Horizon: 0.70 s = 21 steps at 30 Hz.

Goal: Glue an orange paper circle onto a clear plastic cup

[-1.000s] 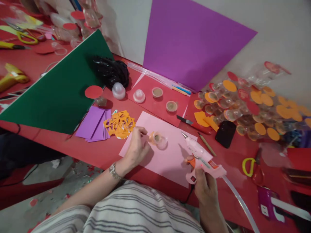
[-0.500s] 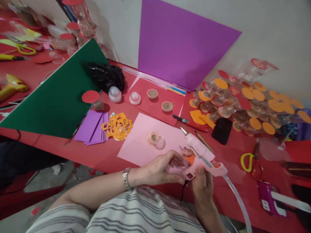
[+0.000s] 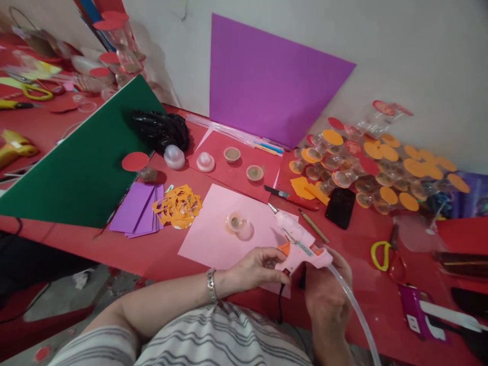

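My left hand (image 3: 261,267), with a watch at its wrist, is closed around the handle of a pink glue gun (image 3: 301,244). The gun's metal tip points up and left, and a long clear glue stick trails from its rear. My right hand (image 3: 330,290) is behind and below the rear of the gun; its fingers are mostly hidden by the gun. On the pink sheet (image 3: 208,226) lies a small clear plastic piece (image 3: 235,222) with a round brownish centre.
Orange paper cutouts (image 3: 179,206) and purple cards (image 3: 137,208) lie left of the pink sheet. A utility knife (image 3: 292,197), a black phone (image 3: 340,207), scissors (image 3: 389,256) and many clear cups with orange discs (image 3: 381,168) are at the right.
My right hand has shifted from the gun's underside to behind its rear end. The glue gun has tilted slightly, with my left hand still on its handle. The whole view has shifted a little.
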{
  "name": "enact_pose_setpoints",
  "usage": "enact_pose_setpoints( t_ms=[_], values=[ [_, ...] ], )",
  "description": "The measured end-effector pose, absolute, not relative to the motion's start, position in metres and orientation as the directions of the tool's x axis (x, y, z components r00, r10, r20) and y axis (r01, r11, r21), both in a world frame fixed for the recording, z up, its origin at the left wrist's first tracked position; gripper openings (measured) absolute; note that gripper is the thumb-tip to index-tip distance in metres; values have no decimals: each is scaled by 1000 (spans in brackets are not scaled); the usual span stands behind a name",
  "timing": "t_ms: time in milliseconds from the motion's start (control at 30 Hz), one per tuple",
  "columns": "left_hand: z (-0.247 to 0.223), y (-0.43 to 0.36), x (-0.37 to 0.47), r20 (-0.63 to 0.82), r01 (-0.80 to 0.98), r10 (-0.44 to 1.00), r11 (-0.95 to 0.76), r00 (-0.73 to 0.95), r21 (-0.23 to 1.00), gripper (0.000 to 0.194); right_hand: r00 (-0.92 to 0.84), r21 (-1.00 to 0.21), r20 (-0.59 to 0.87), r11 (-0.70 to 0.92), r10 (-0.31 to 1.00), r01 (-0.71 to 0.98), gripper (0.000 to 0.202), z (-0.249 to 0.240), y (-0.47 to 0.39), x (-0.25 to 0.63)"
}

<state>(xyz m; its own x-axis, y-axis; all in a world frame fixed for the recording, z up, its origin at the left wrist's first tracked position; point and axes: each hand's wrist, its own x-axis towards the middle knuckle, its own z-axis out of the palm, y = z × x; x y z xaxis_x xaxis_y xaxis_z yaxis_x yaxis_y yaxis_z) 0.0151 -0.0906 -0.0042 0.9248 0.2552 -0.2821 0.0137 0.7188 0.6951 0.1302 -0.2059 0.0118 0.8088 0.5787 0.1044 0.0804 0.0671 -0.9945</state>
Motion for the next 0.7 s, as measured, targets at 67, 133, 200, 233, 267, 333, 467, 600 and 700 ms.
enact_pose_setpoints(
  t_ms=[67,133,200,233,267,333,467,600,700],
  values=[
    [-9,-92,15,-282,1,329,649,901,761,60,854,-972,155,230,496,43,54,17,-207,128],
    [-13,-93,15,-277,3,384,580,881,815,56,854,-956,185,290,486,42,41,23,-209,126],
    [-15,-94,13,-269,16,404,531,874,847,53,844,-943,199,332,498,27,26,30,-211,124],
    [-15,-93,13,-265,23,406,511,875,859,52,839,-937,209,348,503,25,21,32,-213,124],
    [-14,-93,12,-259,31,405,490,877,871,51,835,-934,221,357,505,31,17,35,-214,124],
    [-12,-91,11,-246,48,401,443,882,895,53,833,-932,254,355,491,75,12,38,-216,125],
    [-11,-88,10,-215,64,393,364,894,929,62,833,-927,329,318,444,197,9,38,-217,128],
    [-12,-85,10,-166,41,408,299,898,953,63,815,-905,414,275,405,323,9,36,-222,134],
    [-11,-84,8,-134,39,410,233,902,972,59,785,-869,492,266,377,417,8,35,-227,139]
  ],
)
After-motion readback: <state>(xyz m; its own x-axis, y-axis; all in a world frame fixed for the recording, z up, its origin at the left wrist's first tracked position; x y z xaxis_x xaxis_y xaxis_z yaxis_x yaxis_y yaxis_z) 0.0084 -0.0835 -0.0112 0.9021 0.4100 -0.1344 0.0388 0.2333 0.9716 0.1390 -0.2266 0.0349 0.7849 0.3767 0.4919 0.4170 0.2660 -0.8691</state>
